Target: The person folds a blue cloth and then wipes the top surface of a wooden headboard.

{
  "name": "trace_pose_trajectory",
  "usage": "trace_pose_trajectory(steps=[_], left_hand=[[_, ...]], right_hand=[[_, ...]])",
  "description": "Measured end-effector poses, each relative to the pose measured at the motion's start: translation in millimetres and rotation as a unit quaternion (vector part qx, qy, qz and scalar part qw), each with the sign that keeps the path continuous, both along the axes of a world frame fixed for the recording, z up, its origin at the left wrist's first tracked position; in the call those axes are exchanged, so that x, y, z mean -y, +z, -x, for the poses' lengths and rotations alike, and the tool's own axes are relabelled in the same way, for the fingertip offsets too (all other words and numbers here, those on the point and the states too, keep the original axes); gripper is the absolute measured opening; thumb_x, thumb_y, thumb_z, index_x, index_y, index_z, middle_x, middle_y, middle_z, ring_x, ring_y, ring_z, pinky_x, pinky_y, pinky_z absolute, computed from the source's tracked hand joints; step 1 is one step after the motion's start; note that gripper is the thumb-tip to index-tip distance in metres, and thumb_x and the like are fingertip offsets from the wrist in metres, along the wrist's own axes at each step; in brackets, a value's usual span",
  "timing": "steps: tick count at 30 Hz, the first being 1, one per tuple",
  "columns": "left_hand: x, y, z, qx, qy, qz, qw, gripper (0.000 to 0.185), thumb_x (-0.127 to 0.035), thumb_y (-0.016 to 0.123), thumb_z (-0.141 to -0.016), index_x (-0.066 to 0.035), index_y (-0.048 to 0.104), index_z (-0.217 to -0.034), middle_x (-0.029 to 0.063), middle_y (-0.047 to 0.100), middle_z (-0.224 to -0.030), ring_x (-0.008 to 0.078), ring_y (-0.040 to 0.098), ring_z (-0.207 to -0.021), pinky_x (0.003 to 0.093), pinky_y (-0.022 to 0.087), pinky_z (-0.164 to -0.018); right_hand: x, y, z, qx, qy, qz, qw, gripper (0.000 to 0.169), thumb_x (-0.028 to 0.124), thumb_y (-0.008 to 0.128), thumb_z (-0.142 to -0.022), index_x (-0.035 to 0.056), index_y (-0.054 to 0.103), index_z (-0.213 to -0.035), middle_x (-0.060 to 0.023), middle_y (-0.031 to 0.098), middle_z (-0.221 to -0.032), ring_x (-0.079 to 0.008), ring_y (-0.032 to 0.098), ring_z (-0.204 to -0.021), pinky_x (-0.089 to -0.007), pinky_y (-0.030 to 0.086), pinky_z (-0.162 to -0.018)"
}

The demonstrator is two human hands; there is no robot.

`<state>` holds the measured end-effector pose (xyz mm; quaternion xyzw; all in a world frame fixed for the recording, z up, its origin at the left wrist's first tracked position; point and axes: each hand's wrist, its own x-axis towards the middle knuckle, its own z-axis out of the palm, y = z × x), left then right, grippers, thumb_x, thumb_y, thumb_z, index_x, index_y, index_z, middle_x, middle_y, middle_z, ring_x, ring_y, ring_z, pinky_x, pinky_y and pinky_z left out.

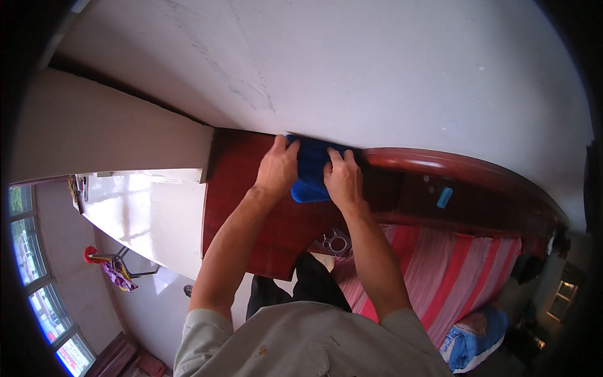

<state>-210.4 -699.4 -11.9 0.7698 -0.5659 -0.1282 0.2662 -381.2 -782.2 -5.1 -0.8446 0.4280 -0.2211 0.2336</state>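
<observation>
A folded blue cloth [311,162] lies on the dark red wooden cabinet top [235,188], against the wall. My left hand [279,166] grips its far left corner, with the fingertips at the wall side. On the cloth's right side is my right hand [344,176], its fingers bent over the fabric. The near end of the cloth shows a rounded fold between my wrists. What the fingers press underneath is hidden.
To the right runs a curved wooden headboard [424,160] with a light blue object [444,197] on its ledge. Below it is a bed with a striped sheet [438,273] and a folded quilt [476,337]. A glossy white surface [146,212] adjoins the cabinet at left.
</observation>
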Motion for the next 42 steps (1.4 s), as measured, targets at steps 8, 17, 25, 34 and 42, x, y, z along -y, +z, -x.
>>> trace_pose_trajectory(steps=[8, 17, 25, 34, 42], left_hand=[[-1, 26, 4, -0.049, -0.005, 0.01, 0.999, 0.028, 0.002, 0.062, -0.086, 0.0, 0.072, -0.112, 0.0235, 0.061, -0.109, 0.0436, 0.068, -0.09, 0.0492, 0.059, -0.079], [-19, 29, 25, -0.04, -0.026, 0.102, 0.994, 0.043, 0.005, 0.063, -0.086, 0.003, 0.065, -0.129, 0.0198, 0.056, -0.109, 0.0386, 0.066, -0.091, 0.0442, 0.06, -0.079], [21, 16, 20, 0.032, -0.056, -0.111, 0.992, 0.036, 0.0, 0.062, -0.087, 0.002, 0.065, -0.122, 0.0214, 0.058, -0.109, 0.0385, 0.066, -0.1, 0.0447, 0.06, -0.082], [3, 20, 42, 0.022, -0.101, 0.077, 0.992, 0.047, 0.002, 0.065, -0.081, 0.004, 0.065, -0.128, 0.0193, 0.057, -0.109, 0.0352, 0.065, -0.096, 0.0428, 0.059, -0.08], [31, 3, 44, 0.11, -0.128, -0.066, 0.983, 0.039, -0.006, 0.066, -0.084, 0.003, 0.065, -0.123, 0.0188, 0.057, -0.108, 0.0354, 0.065, -0.096, 0.042, 0.06, -0.079]], right_hand=[[2, 15, 9, 0.013, 0.045, -0.028, 0.999, 0.023, 0.003, 0.069, -0.083, 0.0025, 0.075, -0.105, -0.0229, 0.066, -0.094, -0.0454, 0.067, -0.083, -0.0505, 0.057, -0.072], [-15, 29, 37, 0.026, 0.011, -0.014, 1.0, 0.032, 0.008, 0.069, -0.089, 0.0061, 0.07, -0.121, -0.0227, 0.06, -0.1, -0.0446, 0.067, -0.08, -0.0529, 0.057, -0.069], [7, 3, 22, -0.052, 0.009, -0.013, 0.998, 0.034, 0.0, 0.069, -0.083, 0.0023, 0.073, -0.117, -0.0229, 0.064, -0.098, -0.0452, 0.068, -0.083, -0.0507, 0.058, -0.071], [-19, 20, 59, -0.012, 0.01, 0.019, 1.0, 0.038, 0.007, 0.07, -0.089, 0.0039, 0.068, -0.127, -0.0207, 0.06, -0.102, -0.0429, 0.069, -0.076, -0.05, 0.059, -0.067], [-5, -5, 49, -0.079, -0.014, -0.014, 0.997, 0.035, 0.007, 0.069, -0.085, 0.0044, 0.072, -0.12, -0.022, 0.064, -0.101, -0.0451, 0.069, -0.08, -0.0515, 0.058, -0.07]])
